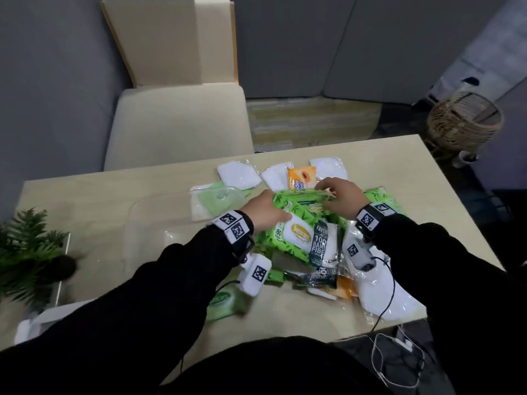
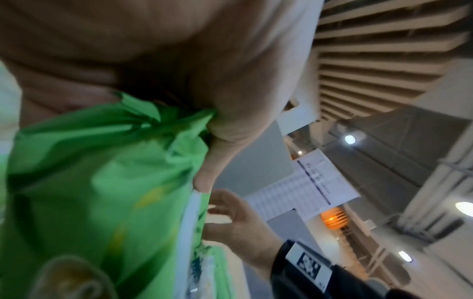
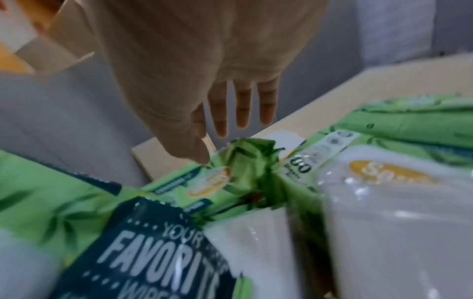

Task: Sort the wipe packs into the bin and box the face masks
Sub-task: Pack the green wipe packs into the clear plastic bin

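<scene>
- Both hands on one green wipe pack, held up over the pile mid-desk.
- Left hand grips pack's left end; wrist cam shows thumb pinching crumpled green wrap.
- Right hand at pack's right top edge; thumb tip touches the wrap, other fingers straight, loose — not clenched.
- Pack: bright green w/ bamboo-leaf print, yellow oval logo, crinkled end seams.
- 2nd, bigger green pack just below, white lid w/ yellow logo, dark panel reads "FAVORITE".
- Orange pack behind the hands, partly hidden.
- Masks in clear sleeves, white, at far side of pile; another big white mask near right desk edge.
- Clear bin left of pile, touching left wrist area; a green-white pack shows through its far corner.
- Plant at left desk edge.
</scene>
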The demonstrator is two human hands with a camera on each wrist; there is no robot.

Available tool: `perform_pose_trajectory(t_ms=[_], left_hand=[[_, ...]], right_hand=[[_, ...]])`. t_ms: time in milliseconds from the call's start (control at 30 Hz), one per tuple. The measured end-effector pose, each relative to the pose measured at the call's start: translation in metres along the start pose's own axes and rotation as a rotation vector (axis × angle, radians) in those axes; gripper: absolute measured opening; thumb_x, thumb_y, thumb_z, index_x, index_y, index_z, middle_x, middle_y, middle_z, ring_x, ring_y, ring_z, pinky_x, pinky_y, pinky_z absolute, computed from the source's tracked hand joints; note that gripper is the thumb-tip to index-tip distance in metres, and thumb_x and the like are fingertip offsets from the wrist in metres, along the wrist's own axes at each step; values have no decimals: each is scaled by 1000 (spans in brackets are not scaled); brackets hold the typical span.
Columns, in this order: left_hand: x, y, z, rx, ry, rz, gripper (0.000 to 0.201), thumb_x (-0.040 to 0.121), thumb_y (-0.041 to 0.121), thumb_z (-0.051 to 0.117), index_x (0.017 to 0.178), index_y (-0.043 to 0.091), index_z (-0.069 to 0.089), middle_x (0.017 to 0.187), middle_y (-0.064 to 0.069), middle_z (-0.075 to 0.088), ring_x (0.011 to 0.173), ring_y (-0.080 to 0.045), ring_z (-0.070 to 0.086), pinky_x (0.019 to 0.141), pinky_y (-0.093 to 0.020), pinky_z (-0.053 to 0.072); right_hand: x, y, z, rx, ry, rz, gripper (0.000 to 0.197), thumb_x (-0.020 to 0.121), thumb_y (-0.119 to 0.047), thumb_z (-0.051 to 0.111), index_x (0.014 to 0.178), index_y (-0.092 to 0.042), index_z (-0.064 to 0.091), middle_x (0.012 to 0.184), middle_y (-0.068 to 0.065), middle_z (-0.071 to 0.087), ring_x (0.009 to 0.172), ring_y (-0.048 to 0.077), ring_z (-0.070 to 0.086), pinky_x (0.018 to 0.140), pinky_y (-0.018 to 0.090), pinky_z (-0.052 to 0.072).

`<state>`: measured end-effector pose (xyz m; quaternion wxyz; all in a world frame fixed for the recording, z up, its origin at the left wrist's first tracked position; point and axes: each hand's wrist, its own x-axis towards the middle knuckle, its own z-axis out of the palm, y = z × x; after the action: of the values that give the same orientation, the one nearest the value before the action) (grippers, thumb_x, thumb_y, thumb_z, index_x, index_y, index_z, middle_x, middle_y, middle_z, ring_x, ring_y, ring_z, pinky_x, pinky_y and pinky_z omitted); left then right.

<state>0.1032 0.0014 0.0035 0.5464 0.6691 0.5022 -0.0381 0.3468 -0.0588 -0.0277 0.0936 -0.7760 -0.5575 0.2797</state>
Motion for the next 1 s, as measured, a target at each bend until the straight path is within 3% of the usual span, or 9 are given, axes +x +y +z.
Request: perform_pose_trajectory(t_ms=[100, 200, 300, 400, 667, 767, 833, 900, 1000], left_hand=[[21, 2, 23, 114, -5, -93, 87, 98, 30, 65, 164, 15, 11, 160, -14, 41, 131, -32, 56, 95, -36, 52], [27, -1, 34, 346, 91, -81, 80, 93, 13, 56, 161, 15, 14, 139, -19, 55, 115, -34, 62, 91, -41, 56], [31, -6, 39, 444, 98, -73, 79, 89, 14, 63, 157, 16, 23, 141, -17, 49, 117, -35, 60, 95, -44, 55], [32, -7, 39, 454, 113, -86, 83, 87, 27, 71, 157, 17, 28, 153, -15, 40, 127, -34, 56, 102, -43, 52], [30, 18, 15, 140, 439, 163, 114, 75, 33, 91, 162, 25, 18, 163, -10, 24, 149, -25, 32, 119, -35, 31], [23, 19, -9, -34, 504, 200, 120, 69, 39, 94, 159, 35, 15, 161, -9, 31, 146, -23, 36, 116, -34, 34], [11, 14, -28, -284, 465, 175, 120, 62, 44, 97, 155, 41, 21, 152, -10, 47, 136, -25, 51, 111, -40, 45], [-5, 4, -47, -567, 438, 160, 95, 69, 34, 94, 147, 31, 41, 136, -7, 64, 120, -25, 66, 94, -41, 58], [-35, -16, -76, -703, 394, 139, 32, 92, 17, 76, 123, 13, 67, 107, -4, 78, 92, -22, 74, 70, -33, 62]], right_hand=[[15, 19, 11, -293, -76, -28, 89, 74, -32, 87, 150, -30, 41, 155, 2, 48, 138, 29, 45, 112, 47, 43], [27, 26, 26, -321, -137, -88, 104, 70, -34, 91, 156, -29, 32, 159, 3, 44, 140, 30, 44, 113, 49, 43], [35, 28, 34, -340, -142, -163, 97, 71, -29, 88, 154, -30, 37, 151, 3, 51, 128, 30, 55, 102, 44, 52], [41, 29, 26, -336, -98, -166, 86, 71, -48, 81, 148, -35, 46, 134, 1, 64, 111, 27, 65, 88, 38, 56], [34, -7, -61, -37, 27, -163, 55, 71, -44, 84, 122, -27, 72, 94, -1, 75, 74, 16, 64, 66, 24, 46], [19, -34, -94, 37, -2, -224, 49, 72, -38, 85, 119, -29, 73, 90, -6, 75, 64, 9, 67, 56, 23, 50], [12, -54, -105, 157, -16, -241, 41, 74, -34, 86, 113, -27, 75, 96, -5, 75, 78, 10, 70, 68, 26, 56], [8, -76, -105, 339, -29, -246, 29, 73, -36, 87, 99, -26, 77, 94, -4, 76, 85, 12, 70, 73, 28, 55], [10, -112, -88, 670, -103, -179, 23, 77, -30, 88, 94, -21, 76, 82, -1, 75, 67, 12, 69, 55, 23, 50]])
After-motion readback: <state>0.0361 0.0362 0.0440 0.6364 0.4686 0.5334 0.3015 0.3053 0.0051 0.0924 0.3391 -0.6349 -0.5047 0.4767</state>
